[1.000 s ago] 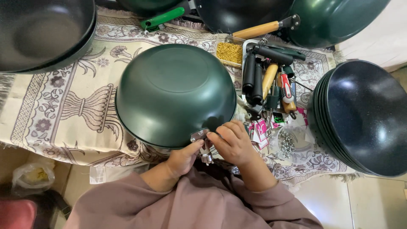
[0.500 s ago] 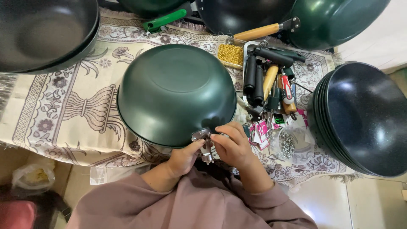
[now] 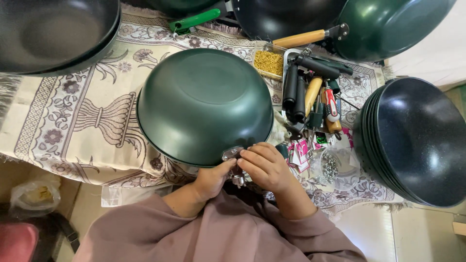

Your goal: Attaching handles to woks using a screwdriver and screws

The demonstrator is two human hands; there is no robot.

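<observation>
While the upturned green pan (image 3: 204,104) rests on the patterned cloth (image 3: 73,121), left hand (image 3: 211,178) and right hand (image 3: 264,167) pinch its metal handle bracket (image 3: 232,154), seemingly fastening it; a steady, aligned grip comes next.

Clear box (image 3: 268,62) of gold bits above the tools, rectangular. Pink-white tags (image 3: 300,151) right of the hands, small, with a green label (image 3: 321,139) just above. Clear bag (image 3: 335,167) of screws beside the tags. Pale plastic bag (image 3: 34,198) on floor, bottom left.
</observation>
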